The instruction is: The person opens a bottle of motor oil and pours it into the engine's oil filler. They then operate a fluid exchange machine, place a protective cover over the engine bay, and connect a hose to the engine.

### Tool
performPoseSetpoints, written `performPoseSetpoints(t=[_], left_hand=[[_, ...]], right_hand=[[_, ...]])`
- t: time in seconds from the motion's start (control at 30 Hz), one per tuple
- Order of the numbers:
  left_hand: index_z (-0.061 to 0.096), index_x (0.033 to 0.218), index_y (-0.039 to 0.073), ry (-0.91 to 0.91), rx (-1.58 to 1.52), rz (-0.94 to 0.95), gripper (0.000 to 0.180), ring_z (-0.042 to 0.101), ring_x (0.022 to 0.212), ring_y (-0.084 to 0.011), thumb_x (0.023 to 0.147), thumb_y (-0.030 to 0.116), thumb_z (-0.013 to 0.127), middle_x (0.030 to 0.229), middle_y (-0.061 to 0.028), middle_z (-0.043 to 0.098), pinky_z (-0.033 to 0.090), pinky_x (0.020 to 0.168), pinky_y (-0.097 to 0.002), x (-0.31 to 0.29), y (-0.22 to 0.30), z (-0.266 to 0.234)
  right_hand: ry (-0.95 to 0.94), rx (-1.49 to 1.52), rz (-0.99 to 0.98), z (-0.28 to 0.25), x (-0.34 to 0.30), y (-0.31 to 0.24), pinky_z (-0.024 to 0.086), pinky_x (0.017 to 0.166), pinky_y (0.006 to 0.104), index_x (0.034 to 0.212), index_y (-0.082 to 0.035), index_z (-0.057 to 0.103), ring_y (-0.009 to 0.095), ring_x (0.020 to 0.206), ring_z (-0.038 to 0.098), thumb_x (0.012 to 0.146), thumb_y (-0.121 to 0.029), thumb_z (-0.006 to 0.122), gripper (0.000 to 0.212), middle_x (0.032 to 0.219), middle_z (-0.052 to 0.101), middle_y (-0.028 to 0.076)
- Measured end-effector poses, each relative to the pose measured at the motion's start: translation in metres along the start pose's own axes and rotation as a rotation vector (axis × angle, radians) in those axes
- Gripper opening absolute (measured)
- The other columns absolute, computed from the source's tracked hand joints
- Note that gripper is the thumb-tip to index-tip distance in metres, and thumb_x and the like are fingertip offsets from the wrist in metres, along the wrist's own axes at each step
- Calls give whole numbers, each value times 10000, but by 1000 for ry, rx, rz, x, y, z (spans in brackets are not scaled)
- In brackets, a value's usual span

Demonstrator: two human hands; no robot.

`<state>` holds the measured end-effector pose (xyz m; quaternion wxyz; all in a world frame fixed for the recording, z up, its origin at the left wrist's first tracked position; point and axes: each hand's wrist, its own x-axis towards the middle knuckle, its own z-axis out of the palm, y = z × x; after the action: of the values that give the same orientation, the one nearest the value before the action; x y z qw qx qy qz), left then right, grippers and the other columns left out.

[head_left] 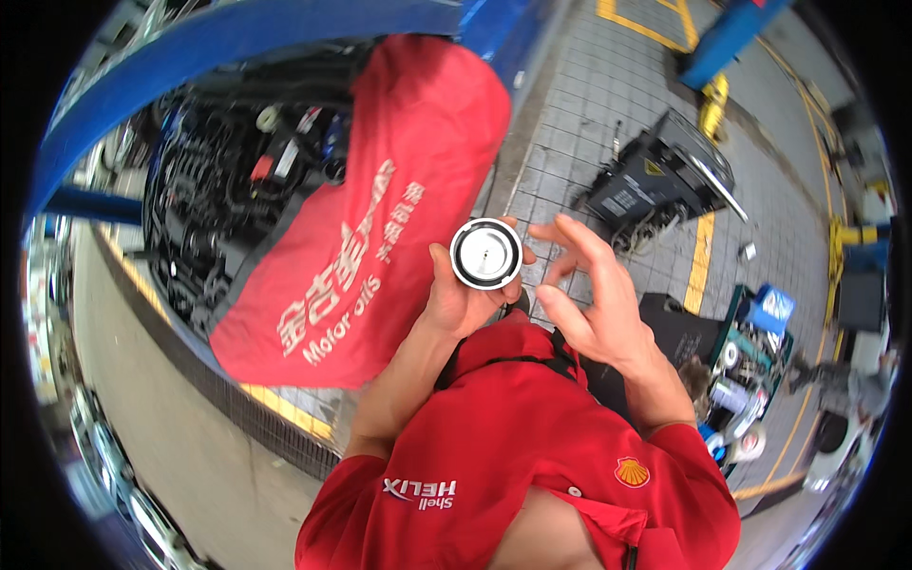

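White-lettered red shirt (513, 408), round silvery part (485, 255)

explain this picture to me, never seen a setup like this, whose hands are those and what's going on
There is no machine doing the work: these are a person's bare hands. The single picture comes from a fisheye camera on their head, looking down, so straight edges bend. The left hand holds a round white-rimmed piece; the right hand is beside it, fingers parted. To the left, a red cover lies beside an exposed car engine. To the right, a black machine and a cluttered tray stand on the tiled floor.
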<state>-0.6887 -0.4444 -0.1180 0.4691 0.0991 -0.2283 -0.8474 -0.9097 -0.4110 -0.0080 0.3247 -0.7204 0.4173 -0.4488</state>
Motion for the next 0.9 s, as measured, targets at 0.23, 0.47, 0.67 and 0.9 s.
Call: performPoseSetpoints(t=[0.23,0.47,0.67,0.9], left_hand=[[436,1738,145,54,93,190,1291,730,1192,-204,798,974,745,1483,-152,714,619,912,-339,-26,16,3],[409,1756,144,109,194,257,1341,727,1278,-213,758,945,810,1494,-148,708,616,1007,-364,-36,24,7],[421,1745,88,133,259,360,1364,730,1294,-212,767,959,802,1433,-156,733,622,1044,-383,-61,37,-2],[520,1681,59,404,264,523,1387,727,1046,-197,739,1065,672,1330,-102,759,594,852,-353,-101,30,-1]], right_hand=[[-342,-182,-262,21,23,-16,642,718,386,1553,33,565,272,842,807,951,-54,790,649,1483,759,173],[-396,-241,-357,43,47,-17,641,689,430,1583,32,555,318,828,812,910,-79,815,730,1321,797,193],[-629,-6,-331,58,55,-17,624,640,485,1583,-27,574,390,700,760,924,-82,796,698,886,765,157],[-742,42,-440,78,93,-32,647,687,412,1465,-16,618,305,919,816,982,-82,802,522,1309,696,189]])
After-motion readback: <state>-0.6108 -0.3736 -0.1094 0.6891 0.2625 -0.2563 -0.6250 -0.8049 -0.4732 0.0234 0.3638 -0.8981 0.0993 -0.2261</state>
